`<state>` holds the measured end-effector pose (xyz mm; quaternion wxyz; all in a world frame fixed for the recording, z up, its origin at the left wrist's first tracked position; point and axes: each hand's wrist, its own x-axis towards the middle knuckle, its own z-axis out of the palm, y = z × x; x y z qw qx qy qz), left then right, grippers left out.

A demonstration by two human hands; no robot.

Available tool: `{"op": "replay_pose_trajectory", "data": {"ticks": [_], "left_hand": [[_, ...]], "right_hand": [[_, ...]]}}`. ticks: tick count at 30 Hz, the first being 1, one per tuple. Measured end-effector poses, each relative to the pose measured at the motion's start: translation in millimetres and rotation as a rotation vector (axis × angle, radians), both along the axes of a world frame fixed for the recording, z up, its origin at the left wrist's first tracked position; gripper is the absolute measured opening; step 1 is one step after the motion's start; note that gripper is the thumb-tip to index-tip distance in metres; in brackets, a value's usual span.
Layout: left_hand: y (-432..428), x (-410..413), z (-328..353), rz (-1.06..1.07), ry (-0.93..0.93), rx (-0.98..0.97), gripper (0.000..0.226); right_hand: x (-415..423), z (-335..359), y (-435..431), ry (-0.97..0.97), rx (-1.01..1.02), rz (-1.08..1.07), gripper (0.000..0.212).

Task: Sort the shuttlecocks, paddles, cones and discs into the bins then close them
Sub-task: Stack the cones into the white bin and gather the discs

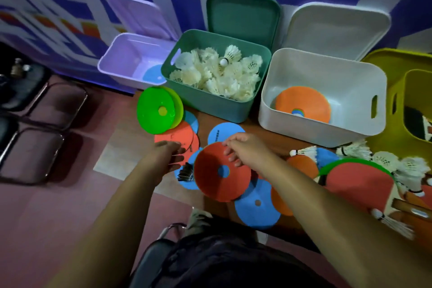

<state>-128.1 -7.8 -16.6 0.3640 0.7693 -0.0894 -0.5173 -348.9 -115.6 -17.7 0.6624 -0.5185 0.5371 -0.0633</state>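
The right hand (pixel 244 147) is pinching the far rim of a tilted red cone (pixel 217 180). The white bin (pixel 304 131) holding cones is lying ahead-right, nearer this hand. The left hand (pixel 171 155) is hovering, fingers spread, holding nothing, above a red disc (pixel 174 139).

Dim, purple-tinted light; wide-angle bending at the edges, with soft motion blur throughout.

Head camera looks forward and steeply down, close above table (pixel 278 141) and bins (pixel 210 105).
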Motion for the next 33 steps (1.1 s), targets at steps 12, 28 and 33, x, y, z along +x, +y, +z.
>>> {"op": "replay_pose_trajectory", "data": {"ticks": [12, 28, 33], "left_hand": [[24, 18, -65, -0.418, -0.195, 0.202, 0.023], [-3, 59, -55, -0.479, -0.391, 0.047, 0.007], [-41, 69, -13, -0.406, -0.37, -0.079, 0.014]], "right_hand": [[33, -29, 12, 0.188, -0.035, 0.128, 0.02], [46, -8, -15, 0.227, -0.043, 0.061, 0.02], [49, 10, -26, 0.17, -0.058, 0.003, 0.019]]}}
